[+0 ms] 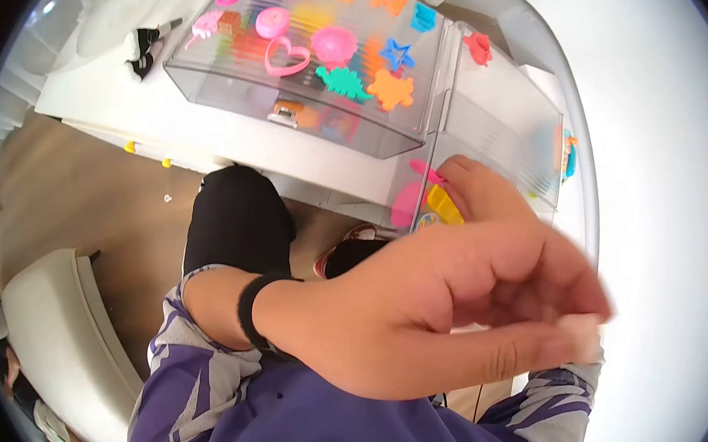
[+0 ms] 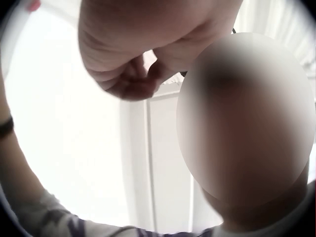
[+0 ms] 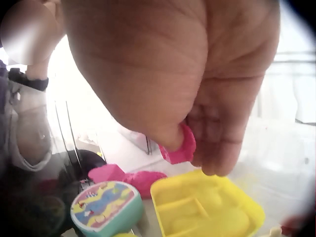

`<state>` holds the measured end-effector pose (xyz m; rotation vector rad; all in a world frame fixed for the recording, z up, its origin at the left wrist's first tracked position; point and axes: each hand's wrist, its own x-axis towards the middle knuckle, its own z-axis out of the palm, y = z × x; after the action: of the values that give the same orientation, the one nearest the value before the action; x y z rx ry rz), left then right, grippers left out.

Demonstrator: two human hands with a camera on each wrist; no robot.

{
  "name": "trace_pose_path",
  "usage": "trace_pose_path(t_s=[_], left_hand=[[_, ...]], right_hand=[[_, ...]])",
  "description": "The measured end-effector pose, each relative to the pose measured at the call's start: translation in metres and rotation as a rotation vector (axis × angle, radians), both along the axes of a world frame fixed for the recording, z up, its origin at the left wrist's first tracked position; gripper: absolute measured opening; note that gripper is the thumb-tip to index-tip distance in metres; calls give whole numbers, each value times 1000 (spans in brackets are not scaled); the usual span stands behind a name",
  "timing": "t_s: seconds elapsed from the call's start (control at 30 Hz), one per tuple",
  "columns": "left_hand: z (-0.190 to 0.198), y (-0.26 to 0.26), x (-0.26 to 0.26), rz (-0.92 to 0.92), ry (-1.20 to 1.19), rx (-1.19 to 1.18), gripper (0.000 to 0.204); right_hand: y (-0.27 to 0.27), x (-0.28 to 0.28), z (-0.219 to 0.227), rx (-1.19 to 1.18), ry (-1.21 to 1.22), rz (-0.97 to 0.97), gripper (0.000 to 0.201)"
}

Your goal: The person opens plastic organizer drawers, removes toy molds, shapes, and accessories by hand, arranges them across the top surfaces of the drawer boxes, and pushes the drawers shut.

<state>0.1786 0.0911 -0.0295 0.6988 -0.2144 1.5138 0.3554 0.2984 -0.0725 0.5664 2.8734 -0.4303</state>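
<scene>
My left hand (image 1: 448, 305), with a black band at the wrist, is raised close in front of the head view. Its fingers curl loosely, thumb tip near the fingertips, and nothing shows between them; the left wrist view has the same hand (image 2: 138, 54) at the top. Farther back, my right hand (image 1: 491, 191) pinches a small pink plastic piece (image 3: 182, 148) between thumb and fingers. Just below it lie a yellow moulded tray (image 3: 207, 205), a teal round tub (image 3: 106, 210) with a picture lid, and another pink piece (image 3: 108, 173).
A clear plastic box (image 1: 295, 123) on the white table carries pink rings and cups, a green dinosaur cutter (image 1: 343, 83), a blue star (image 1: 396, 54) and orange cutters. Beside it a second clear box bears a red cutter (image 1: 478, 48). A cream chair (image 1: 66, 331) stands at left.
</scene>
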Motion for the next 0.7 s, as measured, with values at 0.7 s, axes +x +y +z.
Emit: trace_pose_path(t_s=[0.7], left_hand=[[-85, 81, 20, 938, 1168, -164, 18]], right_hand=[[114, -15, 28, 57, 519, -283, 24]])
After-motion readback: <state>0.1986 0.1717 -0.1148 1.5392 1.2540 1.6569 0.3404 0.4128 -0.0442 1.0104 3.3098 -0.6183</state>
